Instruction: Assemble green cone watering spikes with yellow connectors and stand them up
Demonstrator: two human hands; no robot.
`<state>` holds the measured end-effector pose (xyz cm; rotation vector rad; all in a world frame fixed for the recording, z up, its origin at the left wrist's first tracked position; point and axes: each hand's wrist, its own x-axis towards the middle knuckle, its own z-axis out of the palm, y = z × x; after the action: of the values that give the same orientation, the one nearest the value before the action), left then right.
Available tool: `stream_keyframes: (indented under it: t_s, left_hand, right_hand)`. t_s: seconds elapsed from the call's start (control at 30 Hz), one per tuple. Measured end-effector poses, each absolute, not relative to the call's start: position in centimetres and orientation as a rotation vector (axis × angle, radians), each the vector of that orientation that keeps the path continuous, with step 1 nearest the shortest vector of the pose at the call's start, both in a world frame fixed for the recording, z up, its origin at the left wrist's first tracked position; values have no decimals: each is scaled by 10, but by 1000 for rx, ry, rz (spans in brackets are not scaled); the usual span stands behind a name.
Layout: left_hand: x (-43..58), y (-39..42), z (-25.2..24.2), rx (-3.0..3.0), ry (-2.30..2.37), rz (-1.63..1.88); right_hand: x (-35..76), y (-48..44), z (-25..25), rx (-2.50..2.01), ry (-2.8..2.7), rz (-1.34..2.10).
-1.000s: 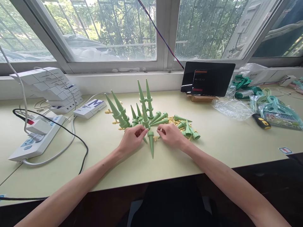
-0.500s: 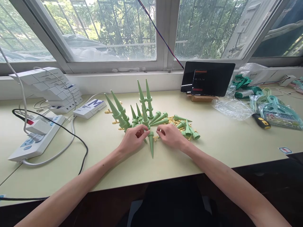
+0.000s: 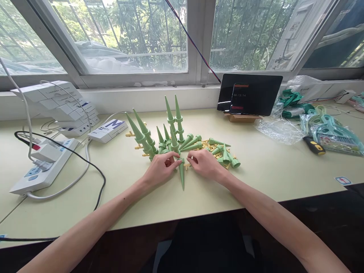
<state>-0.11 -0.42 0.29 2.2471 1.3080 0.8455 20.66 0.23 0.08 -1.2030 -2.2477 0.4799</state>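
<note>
A green plastic watering spike (image 3: 182, 177) lies on the table, its tip toward me. My left hand (image 3: 162, 167) is closed at its wide end, thumb and fingertips on the collar. A small yellow valve (image 3: 187, 166) shows beside that collar. Just above it my right hand (image 3: 205, 163) is closed in a pinch; whatever its fingertips hold is hidden. Behind my left hand, several green spikes with yellow valves (image 3: 138, 147) stand tip up, with a pair of taller stacked spikes (image 3: 179, 119) farther back.
Beyond my right hand lies a pile of loose green spikes (image 3: 226, 155) and yellow pieces. A power strip (image 3: 45, 172) with cables and stacked white boxes (image 3: 65, 106) are on the left. A tablet (image 3: 261, 94), a screwdriver (image 3: 313, 146) and bagged brushes (image 3: 338, 132) are on the right.
My left thumb and fingertips have shifted slightly right onto the spike's collar. My right fingertips have moved a little left. The spike and the other pieces look unmoved.
</note>
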Motion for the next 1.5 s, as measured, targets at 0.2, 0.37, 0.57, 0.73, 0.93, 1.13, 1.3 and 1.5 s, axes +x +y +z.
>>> stream_keyframes:
  t_s: [0.2,0.37,0.57,0.73,0.93,1.13,1.3,1.5]
  left_hand:
    - [-2,-3,1,2275,1313,835]
    - [-3,-2,1,2264,1305,828]
    - [-3,-2,1,2262,1301,834]
    - [-4,-2,-1,2274,1280,841]
    - [-4,-1,-3,2261,1280,846]
    - [-3,-3,-4,2253,1253,832]
    - [-3,-4,-4,2248,1251,833]
    - [-4,-4,-4,2257,1276,837]
  right_hand:
    - [207,2,1,-1198,-2253,478]
    - [206,1,1,-1196,-2258,480]
    - [206,1,1,-1177,-2254,473]
    - [208,5,0,-1155,-2204,461]
    - [210,8,-3,-1130,-2134,432]
    - [221,8,12,-1140,-1921,226]
    - [232,31,30,-1175,-2020,132]
    - [234,67,22,-1240,-2029,129]
